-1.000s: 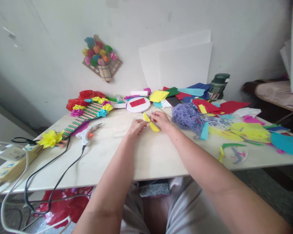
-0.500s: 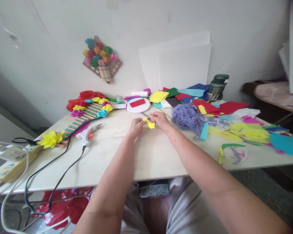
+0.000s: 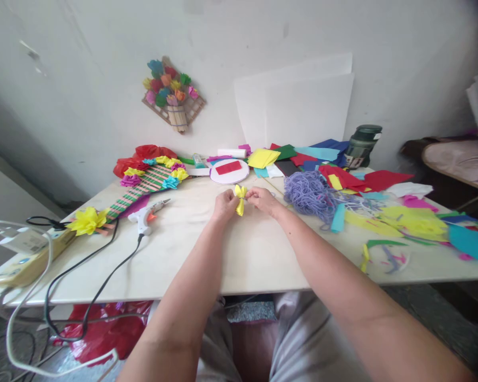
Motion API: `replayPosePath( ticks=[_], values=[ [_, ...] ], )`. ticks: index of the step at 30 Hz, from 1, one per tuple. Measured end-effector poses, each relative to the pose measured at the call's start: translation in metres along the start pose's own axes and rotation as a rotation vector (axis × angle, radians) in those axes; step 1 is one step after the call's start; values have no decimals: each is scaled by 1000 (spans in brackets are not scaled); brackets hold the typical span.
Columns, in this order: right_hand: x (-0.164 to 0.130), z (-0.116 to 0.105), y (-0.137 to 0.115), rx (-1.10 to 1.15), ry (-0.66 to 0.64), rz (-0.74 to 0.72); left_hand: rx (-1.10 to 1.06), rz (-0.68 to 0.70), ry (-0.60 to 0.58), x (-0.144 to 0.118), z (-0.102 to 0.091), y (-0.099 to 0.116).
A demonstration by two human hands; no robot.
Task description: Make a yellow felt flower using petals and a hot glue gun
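- Head view: a yellow paper piece (image 3: 240,206) is at frame centre, above the table (image 3: 255,260), between both hands.
- Left hand (image 3: 225,205): fingers narrow, closed on the left side of the yellow paper piece. This grip presumably steadies it.
- Right hand (image 3: 263,201): fingers narrow, tips at the right side of the gathered waist. Whether they pinch paper or a fine strand cannot be told.
- Shape: the paper is narrow at the waist and flares at both ends, like a bow. Side contact apparently leaves the flared ends uncrushed.
- Glue gun (image 3: 144,218): lies left of centre, nozzle toward upper right. Its black cable (image 3: 113,273) runs over the front edge of the table, probably to keep the middle unobstructed.
- Power strip (image 3: 32,262): left edge of the frame, with a white charger (image 3: 26,240) plugged in; presumably set there to keep wiring aside.
- Woven piece (image 3: 129,197): left of centre, trimmed with paper flowers; likely parked clear of handling.
- White oval (image 3: 223,179): beyond the hands, with a red rectangle (image 3: 229,167) lying on it.
- Purple yarn (image 3: 308,193): right of the right hand, heaped within apparent easy reach.
- Yellow sheets (image 3: 263,158): behind the hands, seemingly stacked as stock.
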State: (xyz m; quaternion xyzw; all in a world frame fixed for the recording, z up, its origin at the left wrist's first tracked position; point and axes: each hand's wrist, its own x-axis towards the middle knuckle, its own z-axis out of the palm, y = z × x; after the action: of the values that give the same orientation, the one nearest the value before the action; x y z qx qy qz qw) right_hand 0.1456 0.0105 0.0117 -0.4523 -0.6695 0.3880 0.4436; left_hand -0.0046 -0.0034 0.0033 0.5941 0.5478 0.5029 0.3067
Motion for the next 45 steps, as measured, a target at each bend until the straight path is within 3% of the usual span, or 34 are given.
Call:
replayPosePath(
  ticks=[5,10,15,21,26,33,38,45],
  values=[
    [3,-2,5,-107,-57,-167,16,-2,17,1,-1,0],
    [0,-2,-1,65,-30,-209,-90,-64,-34,1,1,1],
    [-4,5,-6,262,1,-128,-149,-91,-106,-2,4,3],
    [-7,7,-10,383,-39,53,7,-43,-106,-4,3,5],
    [-5,7,-8,435,-49,96,82,-5,-138,-4,3,3],
    [-4,10,-1,300,8,71,191,17,-179,3,5,-8],
    [-1,15,2,249,78,79,269,25,-213,1,7,-5],
    [4,19,9,-58,181,73,515,25,-216,1,12,3]
  ],
)
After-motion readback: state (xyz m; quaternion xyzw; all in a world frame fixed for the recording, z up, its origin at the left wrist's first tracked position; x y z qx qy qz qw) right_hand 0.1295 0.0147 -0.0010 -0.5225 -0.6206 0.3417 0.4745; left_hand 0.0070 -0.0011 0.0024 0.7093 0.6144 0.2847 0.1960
